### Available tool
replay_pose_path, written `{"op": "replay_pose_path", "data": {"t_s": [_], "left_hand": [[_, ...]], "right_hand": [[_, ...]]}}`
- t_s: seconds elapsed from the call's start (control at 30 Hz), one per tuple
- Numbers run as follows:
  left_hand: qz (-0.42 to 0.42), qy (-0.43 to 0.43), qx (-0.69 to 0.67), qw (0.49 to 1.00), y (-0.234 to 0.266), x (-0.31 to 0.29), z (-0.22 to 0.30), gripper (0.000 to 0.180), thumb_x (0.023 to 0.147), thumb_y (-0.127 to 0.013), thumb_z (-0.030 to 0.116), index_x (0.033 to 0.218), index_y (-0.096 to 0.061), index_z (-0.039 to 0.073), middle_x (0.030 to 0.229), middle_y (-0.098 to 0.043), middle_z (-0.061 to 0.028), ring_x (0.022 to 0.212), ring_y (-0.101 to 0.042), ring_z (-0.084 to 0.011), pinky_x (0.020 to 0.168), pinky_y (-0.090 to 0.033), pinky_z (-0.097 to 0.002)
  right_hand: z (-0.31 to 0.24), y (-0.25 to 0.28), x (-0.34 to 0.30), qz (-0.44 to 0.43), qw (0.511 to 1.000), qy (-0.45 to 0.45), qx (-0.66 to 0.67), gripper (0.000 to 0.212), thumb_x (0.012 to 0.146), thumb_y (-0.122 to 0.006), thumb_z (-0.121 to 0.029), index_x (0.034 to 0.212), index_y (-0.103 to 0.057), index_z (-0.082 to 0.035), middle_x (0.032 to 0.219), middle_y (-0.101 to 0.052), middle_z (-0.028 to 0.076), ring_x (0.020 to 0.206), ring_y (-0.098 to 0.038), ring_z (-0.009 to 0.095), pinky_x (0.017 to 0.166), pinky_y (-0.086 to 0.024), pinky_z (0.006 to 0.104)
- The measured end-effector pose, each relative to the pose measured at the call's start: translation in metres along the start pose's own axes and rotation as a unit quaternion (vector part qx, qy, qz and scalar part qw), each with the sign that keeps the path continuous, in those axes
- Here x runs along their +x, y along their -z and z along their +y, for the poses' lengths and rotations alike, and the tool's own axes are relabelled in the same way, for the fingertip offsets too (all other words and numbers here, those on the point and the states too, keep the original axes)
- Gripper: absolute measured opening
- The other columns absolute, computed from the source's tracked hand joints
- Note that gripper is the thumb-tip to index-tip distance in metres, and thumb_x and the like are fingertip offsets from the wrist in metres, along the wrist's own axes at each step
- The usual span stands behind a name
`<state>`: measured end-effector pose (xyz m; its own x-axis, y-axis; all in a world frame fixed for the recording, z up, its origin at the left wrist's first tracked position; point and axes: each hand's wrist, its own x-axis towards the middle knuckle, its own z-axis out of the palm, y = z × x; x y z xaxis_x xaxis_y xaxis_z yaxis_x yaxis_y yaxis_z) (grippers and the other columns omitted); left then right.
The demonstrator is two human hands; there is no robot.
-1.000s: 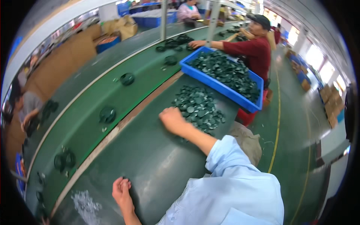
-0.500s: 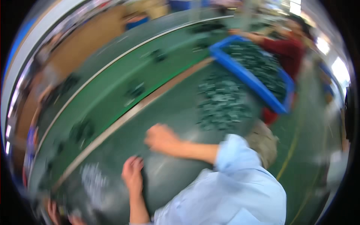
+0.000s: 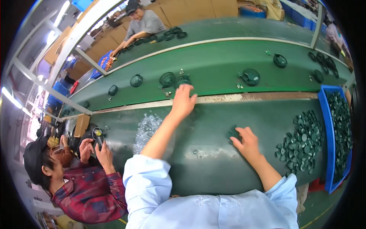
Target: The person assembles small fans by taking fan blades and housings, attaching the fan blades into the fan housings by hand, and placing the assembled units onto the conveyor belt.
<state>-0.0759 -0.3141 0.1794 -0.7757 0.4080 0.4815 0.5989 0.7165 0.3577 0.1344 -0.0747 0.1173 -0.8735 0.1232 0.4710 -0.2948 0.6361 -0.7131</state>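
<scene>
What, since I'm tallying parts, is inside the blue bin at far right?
The blue bin holds a heap of small dark green pieces. Only the top layer shows; the bin's bottom and anything beneath are covered.

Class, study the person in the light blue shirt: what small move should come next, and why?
Probably, close the left hand on the dark green round part and draw it off the belt toward the right hand: the left hand reaches that part's near edge, and the right seems to hold a small green piece above the table.
</scene>
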Motion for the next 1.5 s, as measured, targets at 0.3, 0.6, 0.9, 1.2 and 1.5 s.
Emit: {"op": "replay_pose_path", "data": {"t_s": [0.3, 0.6, 0.9, 1.2, 1.5], "left_hand": [[-0.066, 0.151, 0.124, 0.979, -0.063, 0.072, -0.075, 0.043, 0.082, -0.050, 0.013, 0.123, -0.062, 0.013, 0.116, -0.065, -0.0165, 0.104, -0.063, -0.0375, 0.088, -0.052, -0.0479], [-0.026, 0.070, 0.056, 0.996, -0.039, 0.069, -0.141, 0.041, 0.080, -0.048, -0.006, 0.118, -0.060, 0.002, 0.117, -0.063, -0.0188, 0.109, -0.060, -0.0340, 0.093, -0.047, -0.0416], [-0.122, -0.145, 0.064, 0.980, 0.080, -0.043, 0.057, 0.031, 0.086, -0.062, 0.007, 0.116, -0.063, 0.002, 0.101, -0.066, -0.0193, 0.092, -0.061, -0.0363, 0.085, -0.049, -0.0418], [-0.227, -0.201, 0.138, 0.943, 0.051, -0.143, 0.109, 0.026, 0.083, -0.065, 0.015, 0.108, -0.066, 0.008, 0.121, -0.059, -0.0217, 0.108, -0.055, -0.0407, 0.091, -0.045, -0.0484], [-0.218, 0.142, -0.226, 0.939, 0.064, -0.149, 0.145, 0.036, 0.096, -0.058, 0.021, 0.124, -0.056, -0.002, 0.116, -0.061, -0.0154, 0.105, -0.058, -0.0248, 0.090, -0.049, -0.0352]], "right_hand": [[0.016, 0.004, -0.005, 0.030, 0.999, 0.031, -0.024, 0.036, 0.075, -0.078, -0.022, 0.105, -0.066, -0.007, 0.087, -0.063, 0.011, 0.079, -0.061, 0.027, 0.068, -0.052, 0.0386], [0.000, -0.013, 0.003, -0.022, 0.999, -0.026, 0.040, 0.038, 0.084, -0.070, -0.031, 0.110, -0.057, -0.007, 0.093, -0.054, 0.010, 0.076, -0.059, 0.032, 0.064, -0.048, 0.0439], [0.001, -0.010, 0.000, -0.019, 0.998, -0.039, 0.045, 0.039, 0.081, -0.072, -0.029, 0.107, -0.057, -0.004, 0.094, -0.056, 0.015, 0.083, -0.060, 0.037, 0.068, -0.048, 0.0475], [0.001, -0.017, -0.001, -0.004, 0.998, -0.031, 0.056, 0.039, 0.079, -0.072, -0.027, 0.106, -0.059, -0.003, 0.095, -0.057, 0.016, 0.086, -0.060, 0.039, 0.071, -0.048, 0.0482], [0.013, -0.001, 0.009, 0.104, 0.988, -0.114, 0.000, 0.038, 0.080, -0.071, -0.026, 0.107, -0.059, -0.004, 0.099, -0.058, 0.016, 0.088, -0.060, 0.039, 0.074, -0.049, 0.0478]]}}
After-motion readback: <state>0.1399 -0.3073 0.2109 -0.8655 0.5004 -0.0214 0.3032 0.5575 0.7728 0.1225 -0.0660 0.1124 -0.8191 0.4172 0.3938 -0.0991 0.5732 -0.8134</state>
